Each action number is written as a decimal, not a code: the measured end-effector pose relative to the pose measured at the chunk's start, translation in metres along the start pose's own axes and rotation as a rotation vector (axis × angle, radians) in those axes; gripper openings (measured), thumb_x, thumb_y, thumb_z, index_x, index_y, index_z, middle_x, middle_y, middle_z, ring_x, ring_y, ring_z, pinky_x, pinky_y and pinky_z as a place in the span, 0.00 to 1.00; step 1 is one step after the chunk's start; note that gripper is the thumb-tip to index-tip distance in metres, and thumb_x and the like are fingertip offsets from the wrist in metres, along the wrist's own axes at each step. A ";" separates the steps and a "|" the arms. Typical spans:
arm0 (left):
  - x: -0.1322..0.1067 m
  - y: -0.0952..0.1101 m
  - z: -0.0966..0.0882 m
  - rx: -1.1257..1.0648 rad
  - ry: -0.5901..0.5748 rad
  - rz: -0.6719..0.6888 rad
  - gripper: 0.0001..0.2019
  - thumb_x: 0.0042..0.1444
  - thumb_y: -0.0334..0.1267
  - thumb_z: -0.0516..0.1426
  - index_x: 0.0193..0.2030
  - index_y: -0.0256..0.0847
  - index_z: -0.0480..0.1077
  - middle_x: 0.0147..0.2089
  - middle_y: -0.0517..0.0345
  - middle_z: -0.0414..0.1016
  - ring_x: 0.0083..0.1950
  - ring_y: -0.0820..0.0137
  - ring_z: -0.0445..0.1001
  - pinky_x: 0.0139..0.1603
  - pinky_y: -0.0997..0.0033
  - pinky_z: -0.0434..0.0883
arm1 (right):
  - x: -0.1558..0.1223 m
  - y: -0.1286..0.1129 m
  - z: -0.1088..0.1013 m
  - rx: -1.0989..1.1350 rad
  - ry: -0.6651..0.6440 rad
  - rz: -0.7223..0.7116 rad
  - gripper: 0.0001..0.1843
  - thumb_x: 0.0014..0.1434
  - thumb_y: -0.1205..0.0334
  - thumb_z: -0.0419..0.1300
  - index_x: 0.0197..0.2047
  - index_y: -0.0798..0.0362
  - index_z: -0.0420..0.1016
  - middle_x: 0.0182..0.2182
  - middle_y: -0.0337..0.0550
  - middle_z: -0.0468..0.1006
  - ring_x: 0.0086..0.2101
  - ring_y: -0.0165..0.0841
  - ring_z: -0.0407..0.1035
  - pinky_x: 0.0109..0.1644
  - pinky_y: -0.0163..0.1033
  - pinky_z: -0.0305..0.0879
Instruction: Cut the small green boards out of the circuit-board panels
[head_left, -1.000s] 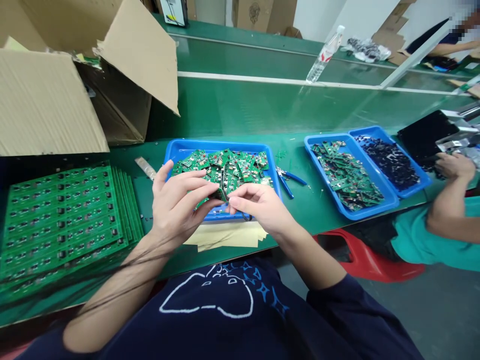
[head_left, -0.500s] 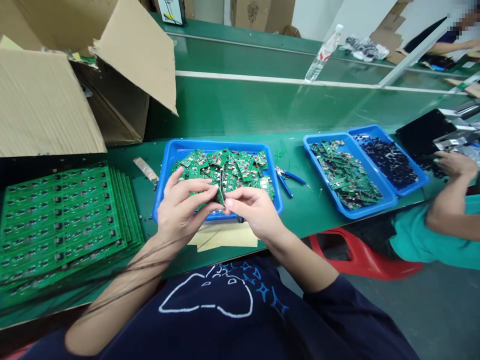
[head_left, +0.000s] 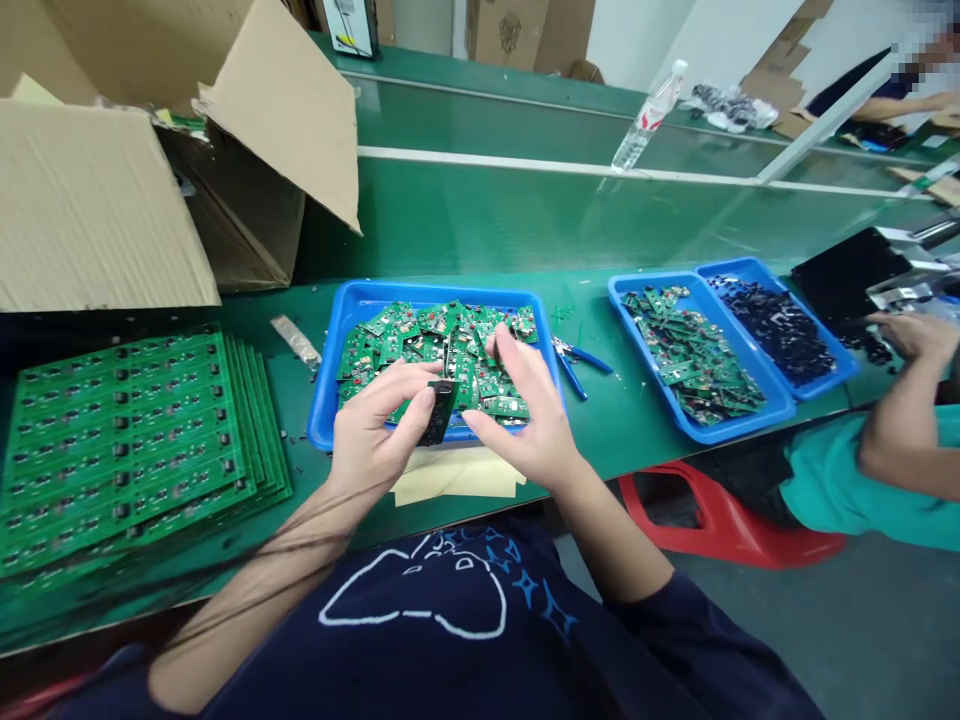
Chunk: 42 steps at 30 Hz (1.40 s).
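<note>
Between the thumb and fingers of my left hand (head_left: 381, 425) is a small, dark-looking circuit board (head_left: 439, 413), held tilted over the near edge of a blue tray (head_left: 442, 291). My right hand (head_left: 534, 420) is just to the right of it, thumb and fingers spread, with nothing in them. Small green circuit boards (head_left: 390, 335) lie heaped in the tray beneath both hands. Part of the heap is hidden behind my fingers. Blue-handled pliers (head_left: 574, 362) rest on the bench right of the tray.
Stacked green board panels (head_left: 120, 430) stand at left, below an open cardboard box (head_left: 97, 200). To the right are a second blue tray (head_left: 709, 437) of boards and a blue tray (head_left: 855, 372) of black parts. A co-worker's hand (head_left: 919, 335) and a red stool (head_left: 735, 525) are beyond.
My right hand has let go of the small board and moved right, its fingers opening. My left hand keeps the board, which has turned so its dark face shows.
</note>
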<state>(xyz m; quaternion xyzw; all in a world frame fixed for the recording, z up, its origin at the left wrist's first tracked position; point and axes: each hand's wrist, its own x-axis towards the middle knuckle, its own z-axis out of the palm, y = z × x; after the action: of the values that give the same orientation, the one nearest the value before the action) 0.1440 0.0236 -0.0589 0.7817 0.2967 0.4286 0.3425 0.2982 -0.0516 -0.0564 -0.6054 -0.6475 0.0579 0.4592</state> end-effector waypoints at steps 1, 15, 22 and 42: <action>-0.001 0.000 0.002 -0.025 0.005 -0.025 0.07 0.56 0.36 0.53 0.33 0.41 0.72 0.39 0.56 0.78 0.44 0.68 0.75 0.55 0.61 0.66 | -0.001 -0.001 0.000 -0.020 0.001 -0.021 0.39 0.55 0.54 0.56 0.65 0.43 0.42 0.52 0.46 0.68 0.54 0.42 0.60 0.61 0.61 0.46; 0.002 0.019 0.007 -0.115 -0.090 -0.247 0.10 0.51 0.41 0.54 0.23 0.42 0.71 0.27 0.58 0.75 0.32 0.69 0.72 0.39 0.68 0.70 | -0.002 -0.004 0.014 -0.031 0.171 -0.151 0.36 0.60 0.64 0.52 0.66 0.43 0.37 0.39 0.41 0.77 0.43 0.38 0.70 0.60 0.60 0.51; 0.000 0.022 0.008 -0.168 -0.140 -0.418 0.12 0.51 0.43 0.53 0.24 0.39 0.70 0.23 0.60 0.69 0.27 0.72 0.67 0.30 0.73 0.66 | -0.006 0.000 0.026 0.045 0.351 -0.262 0.35 0.58 0.70 0.54 0.64 0.43 0.45 0.33 0.39 0.77 0.36 0.34 0.71 0.50 0.51 0.68; 0.025 -0.030 0.017 0.595 -0.307 -0.128 0.16 0.57 0.47 0.49 0.39 0.37 0.70 0.41 0.47 0.70 0.46 0.58 0.68 0.46 0.58 0.64 | -0.010 0.149 -0.102 -0.366 0.699 0.393 0.42 0.49 0.67 0.56 0.65 0.60 0.44 0.32 0.42 0.74 0.34 0.35 0.71 0.47 0.46 0.66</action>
<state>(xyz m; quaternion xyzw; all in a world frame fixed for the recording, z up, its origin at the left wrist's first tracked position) 0.1655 0.0560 -0.0779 0.8825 0.4022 0.1783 0.1663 0.4735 -0.0708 -0.0972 -0.7717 -0.3251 -0.1798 0.5162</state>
